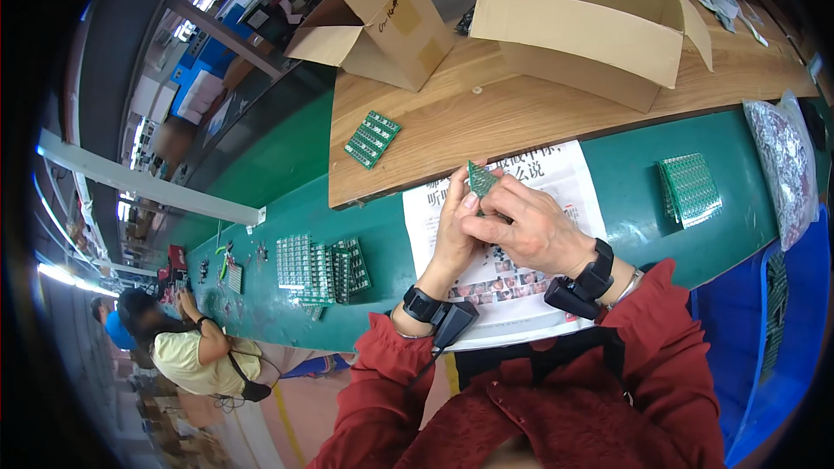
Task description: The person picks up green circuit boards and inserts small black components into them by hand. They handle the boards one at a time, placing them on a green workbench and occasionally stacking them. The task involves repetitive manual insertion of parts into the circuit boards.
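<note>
Above a sheet of newspaper point(417, 243) spread on the green bench top, my two hands meet around a green circuit board panel point(479, 179). My left hand point(455, 224) grips it from the left, thumb against its lower edge. My right hand point(532, 224) has its fingers closed on the panel's right side. The panel is tilted up, and the fingers cover much of it. To the left lies a group of overlapping circuit board panels point(321, 269). A stack of green panels point(692, 188) rests on the right, and another small stack point(373, 139) sits on the raised wooden board.
An open cardboard box point(582, 30) and a second carton point(395, 30) stand on the wooden board point(469, 122). A bubble-wrap bag point(786, 169) lies at the right edge, above a blue bin point(795, 321). Farther left, a person in a yellow shirt point(191, 356) works at the bench.
</note>
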A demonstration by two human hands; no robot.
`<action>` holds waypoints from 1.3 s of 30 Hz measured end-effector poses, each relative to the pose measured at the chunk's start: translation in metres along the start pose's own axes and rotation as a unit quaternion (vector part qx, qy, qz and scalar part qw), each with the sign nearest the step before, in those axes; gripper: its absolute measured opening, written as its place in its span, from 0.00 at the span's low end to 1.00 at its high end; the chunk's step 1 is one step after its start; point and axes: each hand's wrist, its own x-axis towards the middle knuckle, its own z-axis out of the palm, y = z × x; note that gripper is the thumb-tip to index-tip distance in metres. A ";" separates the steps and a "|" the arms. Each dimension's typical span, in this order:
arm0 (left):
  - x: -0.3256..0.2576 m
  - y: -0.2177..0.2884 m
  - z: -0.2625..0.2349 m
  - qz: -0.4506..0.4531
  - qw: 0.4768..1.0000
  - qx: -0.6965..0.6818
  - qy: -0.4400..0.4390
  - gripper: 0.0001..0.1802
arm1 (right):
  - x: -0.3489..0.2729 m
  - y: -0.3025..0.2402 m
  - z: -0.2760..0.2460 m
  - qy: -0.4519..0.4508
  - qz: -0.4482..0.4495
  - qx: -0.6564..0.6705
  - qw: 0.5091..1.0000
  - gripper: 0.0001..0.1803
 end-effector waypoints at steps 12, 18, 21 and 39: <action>-0.001 0.009 -0.001 -0.022 0.995 -0.094 0.015 0.33 | -0.004 0.010 0.003 0.094 0.080 0.110 0.986 0.25; 0.000 0.000 -0.003 0.024 0.999 -0.047 0.000 0.36 | -0.004 0.000 0.004 0.059 0.081 0.107 0.989 0.23; 0.001 0.000 -0.003 0.028 0.999 -0.022 0.010 0.38 | 0.001 -0.005 0.000 0.067 0.055 0.047 0.995 0.24; -0.002 0.007 0.002 0.009 0.995 -0.091 0.039 0.34 | -0.006 0.004 -0.002 0.059 0.121 0.107 0.985 0.23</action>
